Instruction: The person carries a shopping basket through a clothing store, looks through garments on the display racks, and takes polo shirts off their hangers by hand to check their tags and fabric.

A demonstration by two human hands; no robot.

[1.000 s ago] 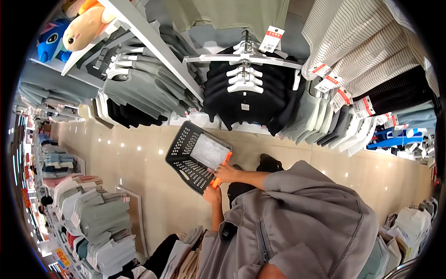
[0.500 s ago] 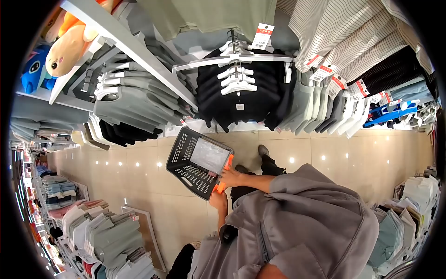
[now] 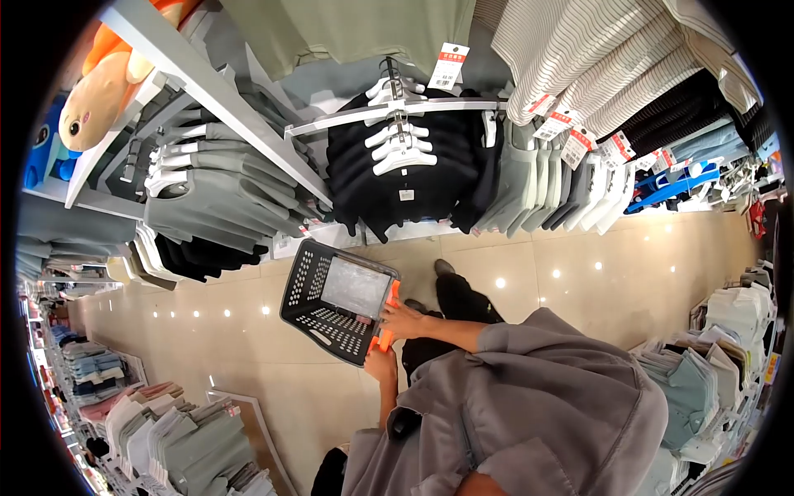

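A black perforated basket [image 3: 324,329] hangs tilted in front of my body, its opening facing up. My left hand [image 3: 381,364] is closed round the lower end of its orange handle [image 3: 386,337]. Higher on the same handle, my right hand [image 3: 401,321] is closed too, its arm reaching in from the right in a grey sleeve. Inside the basket lies a flat, pale grey rectangular thing [image 3: 356,287] with a shiny surface; I cannot make out what it is.
Black tops [image 3: 405,194] on white hangers hang from a metal rail ahead. Grey tops [image 3: 219,207] hang to the left, striped garments [image 3: 579,62] to the upper right. Plush toys [image 3: 95,103] sit upper left. More clothes racks [image 3: 194,450] stand lower left and at right [image 3: 686,397].
The racks ahead have shifted left in view, and more of the right-hand racks shows. One shoe has come forward. Both hands have stayed closed on the basket's handle.
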